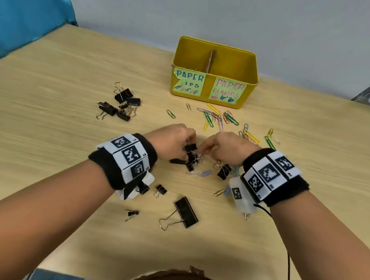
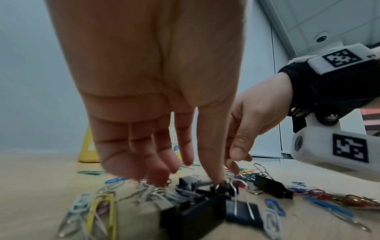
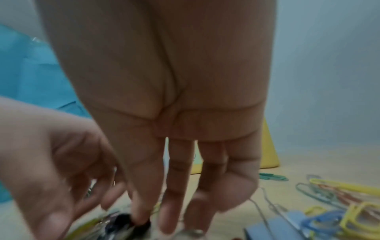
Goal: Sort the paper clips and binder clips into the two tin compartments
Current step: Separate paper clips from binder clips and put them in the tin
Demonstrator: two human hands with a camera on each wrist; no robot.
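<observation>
A yellow tin (image 1: pixel 212 97) stands at the back of the table, split by a cardboard divider (image 1: pixel 211 60). Its left label reads paper clips, its right label paper clamps. Both hands meet mid-table over a tangle of black binder clips (image 1: pixel 191 158) (image 2: pixel 197 209). My left hand (image 1: pixel 184 150) (image 2: pixel 189 178) curls down onto the tangle, thumb on one black clip. My right hand (image 1: pixel 200 153) (image 3: pixel 156 222) pinches a wire handle of the tangle between thumb and finger, as the left wrist view shows. Coloured paper clips (image 1: pixel 222 117) lie in front of the tin.
More black binder clips (image 1: pixel 120 104) are heaped at the back left. A large binder clip (image 1: pixel 185 212) and two small ones (image 1: pixel 161 189) (image 1: pixel 131 213) lie near me. Another binder clip (image 1: pixel 223 171) and paper clips (image 1: pixel 251 136) sit by my right wrist. Blue cloth (image 1: pixel 22 11) hangs at left.
</observation>
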